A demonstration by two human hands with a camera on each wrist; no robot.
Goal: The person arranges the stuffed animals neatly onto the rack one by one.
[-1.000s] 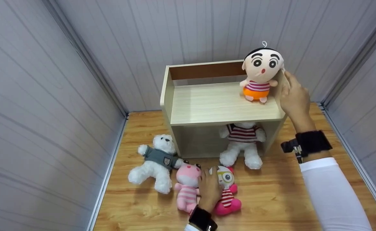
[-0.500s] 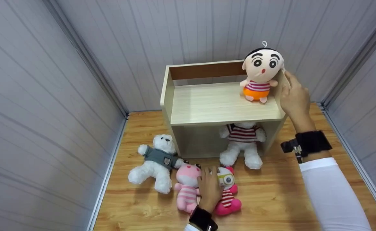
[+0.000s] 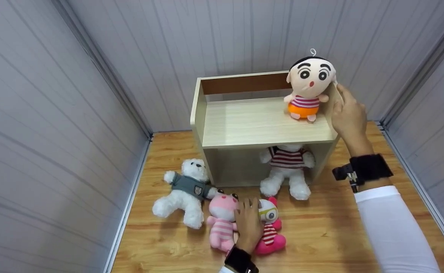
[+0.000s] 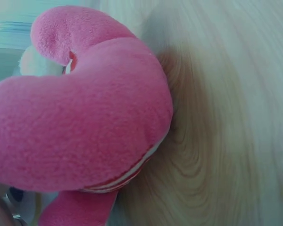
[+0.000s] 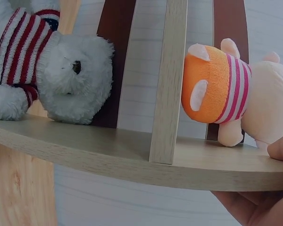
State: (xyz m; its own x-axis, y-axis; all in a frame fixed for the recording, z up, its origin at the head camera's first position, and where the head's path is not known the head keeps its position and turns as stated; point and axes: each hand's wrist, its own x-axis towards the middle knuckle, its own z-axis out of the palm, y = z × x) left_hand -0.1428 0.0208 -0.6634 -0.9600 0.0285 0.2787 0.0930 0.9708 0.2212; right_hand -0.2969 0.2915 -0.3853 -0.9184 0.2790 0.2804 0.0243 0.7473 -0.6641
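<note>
My left hand is at the head of a pink plush doll with a white face, a yellow-rimmed eye and a red-and-white striped body; its fingers curl over the head's left side. In the left wrist view the doll's pink legs fill much of the picture, and most of the hand is hidden. My right hand grips the right side panel of a small wooden shelf, thumb inside and fingers outside. Beside that thumb, a boy plush in orange shorts sits on the upper board.
A pink frog-like plush lies just left of my left hand. Further left, a white bear in a grey-green shirt leans by the shelf. Another white bear in a striped sweater sits in the lower compartment. Walls enclose the wooden floor.
The pink doll's head has turned and shifted slightly right and down under my left hand. My right hand holds the same place on the shelf panel.
</note>
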